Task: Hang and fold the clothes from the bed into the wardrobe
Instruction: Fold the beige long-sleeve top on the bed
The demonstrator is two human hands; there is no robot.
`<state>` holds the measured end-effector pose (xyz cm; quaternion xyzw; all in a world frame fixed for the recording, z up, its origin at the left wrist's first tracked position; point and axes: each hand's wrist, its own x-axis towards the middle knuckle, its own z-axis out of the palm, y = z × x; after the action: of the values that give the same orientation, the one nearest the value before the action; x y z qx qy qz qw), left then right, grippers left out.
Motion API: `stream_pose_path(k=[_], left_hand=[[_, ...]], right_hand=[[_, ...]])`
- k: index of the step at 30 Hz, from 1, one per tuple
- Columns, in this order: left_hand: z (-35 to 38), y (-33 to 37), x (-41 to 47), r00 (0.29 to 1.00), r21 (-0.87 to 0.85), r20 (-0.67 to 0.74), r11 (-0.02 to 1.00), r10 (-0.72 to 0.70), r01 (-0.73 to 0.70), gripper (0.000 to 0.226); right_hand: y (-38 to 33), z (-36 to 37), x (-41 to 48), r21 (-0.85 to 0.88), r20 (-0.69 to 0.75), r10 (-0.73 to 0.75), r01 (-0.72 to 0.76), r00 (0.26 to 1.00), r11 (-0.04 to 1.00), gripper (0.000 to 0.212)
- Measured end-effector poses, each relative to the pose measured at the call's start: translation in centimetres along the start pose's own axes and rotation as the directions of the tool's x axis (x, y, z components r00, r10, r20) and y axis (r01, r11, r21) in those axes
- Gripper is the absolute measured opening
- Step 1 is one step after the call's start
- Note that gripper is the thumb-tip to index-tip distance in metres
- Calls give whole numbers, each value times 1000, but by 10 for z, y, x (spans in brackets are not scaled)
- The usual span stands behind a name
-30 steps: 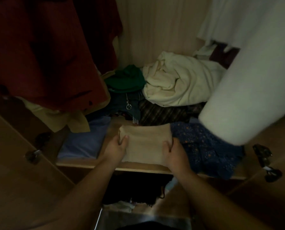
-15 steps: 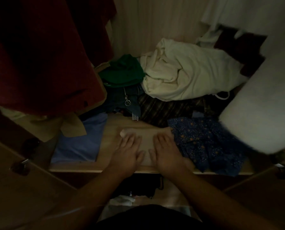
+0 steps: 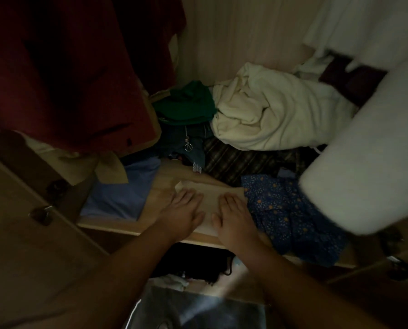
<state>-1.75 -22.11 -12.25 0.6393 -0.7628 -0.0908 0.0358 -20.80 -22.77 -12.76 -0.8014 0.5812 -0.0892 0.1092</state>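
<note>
Left grip and right grip both released, fingers straight, palms pressing flat on folded beige cloth. Cloth lies on wardrobe shelf near front edge, between light-blue garment and blue floral garment.

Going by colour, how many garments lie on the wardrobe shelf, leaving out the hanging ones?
Blue: 3, light blue fold, floral piece, denim
Beige: 1, folded piece
Green: 1, green garment
Cream: 1, cream bundle
Plaid: 1, dark plaid cloth
Total: 7; the maroon patch at the back is too unclear to count.
</note>
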Motion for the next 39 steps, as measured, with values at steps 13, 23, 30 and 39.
stream_pose_path(k=[13, 23, 30, 39], left_hand=[[-17, 42, -146, 978, -248, -19, 947, 207, -205, 65], [33, 124, -306, 744, -202, 215, 774, 632, -600, 66], [47, 243, -428, 393, -259, 279, 462, 876, -848, 76], [108, 424, -651, 115, -370, 258, 208, 959, -905, 85]], right_hand=[[-49, -41, -194, -26, -182, 255, -263, 950, 964, 62], [-103, -2, -446, 30, -171, 706, -712, 688, 701, 59], [-132, 1, -643, 181, -292, 904, -910, 312, 373, 64], [-177, 9, -930, 337, -368, 926, -940, -85, 48, 63]])
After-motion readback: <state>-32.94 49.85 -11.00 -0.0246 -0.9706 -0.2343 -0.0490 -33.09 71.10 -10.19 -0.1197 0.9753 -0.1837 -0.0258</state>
